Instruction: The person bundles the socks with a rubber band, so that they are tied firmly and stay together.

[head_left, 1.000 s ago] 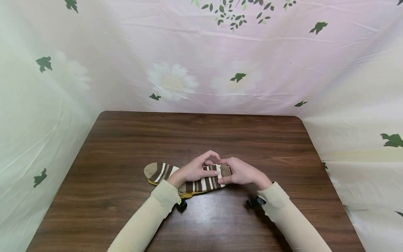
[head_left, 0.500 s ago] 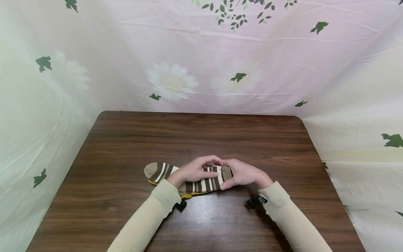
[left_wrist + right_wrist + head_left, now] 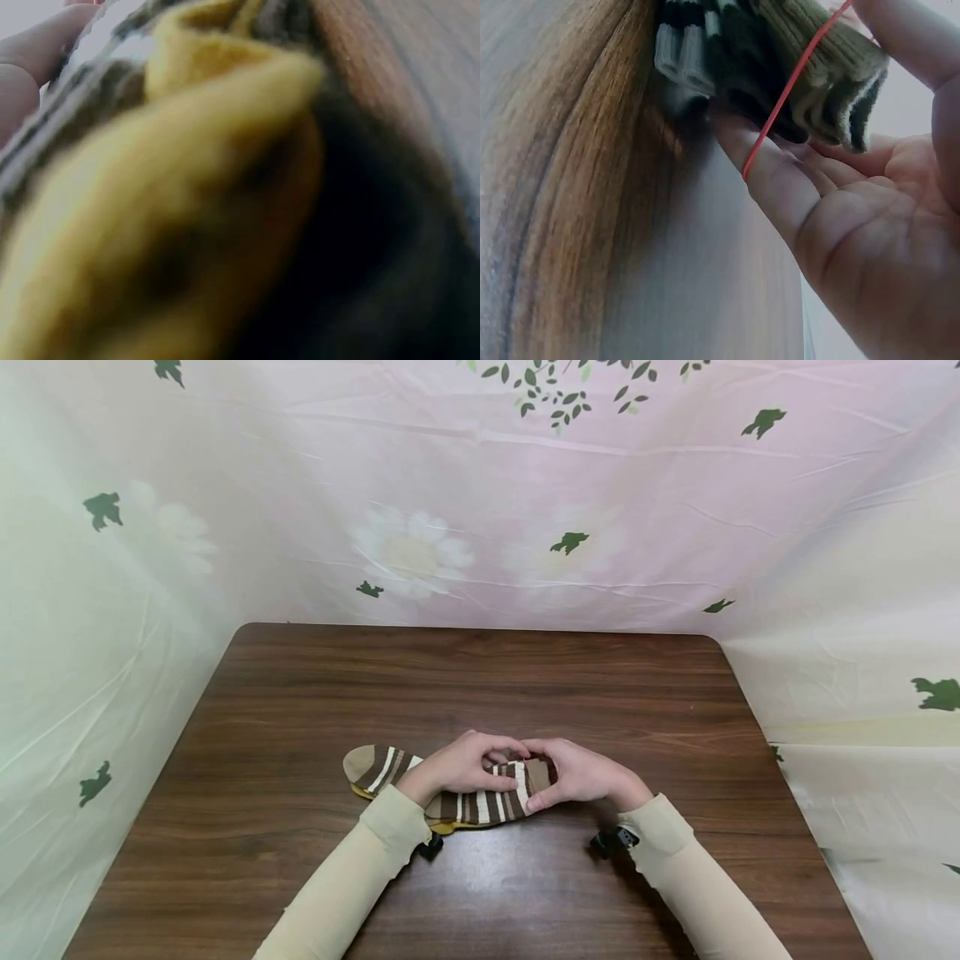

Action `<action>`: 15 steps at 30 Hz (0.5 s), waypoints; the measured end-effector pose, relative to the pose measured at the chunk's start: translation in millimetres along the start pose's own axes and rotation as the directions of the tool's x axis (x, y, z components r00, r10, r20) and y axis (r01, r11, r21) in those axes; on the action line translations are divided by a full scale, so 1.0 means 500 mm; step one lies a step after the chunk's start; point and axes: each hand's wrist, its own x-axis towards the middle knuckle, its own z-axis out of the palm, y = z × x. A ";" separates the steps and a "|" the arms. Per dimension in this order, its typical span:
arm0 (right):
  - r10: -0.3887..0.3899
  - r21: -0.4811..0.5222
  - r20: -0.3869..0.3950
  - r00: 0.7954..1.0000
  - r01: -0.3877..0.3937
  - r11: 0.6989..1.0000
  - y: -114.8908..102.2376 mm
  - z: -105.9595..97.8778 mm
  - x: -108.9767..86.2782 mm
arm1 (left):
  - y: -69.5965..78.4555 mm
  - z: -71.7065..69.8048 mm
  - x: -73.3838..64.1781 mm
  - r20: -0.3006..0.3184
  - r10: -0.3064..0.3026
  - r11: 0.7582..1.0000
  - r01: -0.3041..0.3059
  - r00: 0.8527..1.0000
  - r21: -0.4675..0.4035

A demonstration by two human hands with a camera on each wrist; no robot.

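Observation:
A bundle of brown, tan and white striped socks (image 3: 480, 806) lies on the table, with mustard-yellow fabric (image 3: 450, 827) under its near edge. My left hand (image 3: 467, 767) grips the bundle around its middle, thumb along the top and fingers at the far side. At the cuff end, my right hand (image 3: 581, 772) spans the tan cuffs (image 3: 817, 67) with thumb and fingers. A thin red rubber band (image 3: 784, 94) is stretched between that thumb and a finger, across the cuffs. Yellow sock fabric (image 3: 187, 172) fills the left wrist view, blurred. The band's far run is hidden.
A striped sock toe (image 3: 360, 764) with a tan tip extends left of my left wrist. The brown wooden table (image 3: 480, 677) has a printed cloth (image 3: 480, 510) hanging behind it and at both sides. Wrist cameras (image 3: 611, 842) sit low by the sleeves.
The cuff end of the socks has shifted slightly toward me. My right hand's fingers and thumb have spread wider around the cuffs. My left fingers have lowered and bent a little.

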 end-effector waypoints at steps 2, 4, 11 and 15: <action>-0.011 -0.007 0.000 1.000 0.011 1.000 0.002 0.001 0.001 | -0.001 0.002 0.002 -0.001 0.016 1.000 -0.016 1.000 0.015; -0.028 -0.007 0.007 1.000 0.029 1.000 0.004 0.002 0.003 | -0.001 0.003 0.003 -0.010 0.039 0.999 -0.039 0.999 0.017; -0.057 0.020 -0.031 0.998 0.058 0.998 0.010 0.004 0.001 | -0.010 0.004 -0.002 -0.110 0.071 0.995 -0.078 0.991 -0.063; -0.076 0.066 -0.089 0.993 0.082 0.994 0.018 0.006 -0.006 | -0.011 -0.001 -0.007 -0.201 0.039 0.978 -0.079 0.979 -0.192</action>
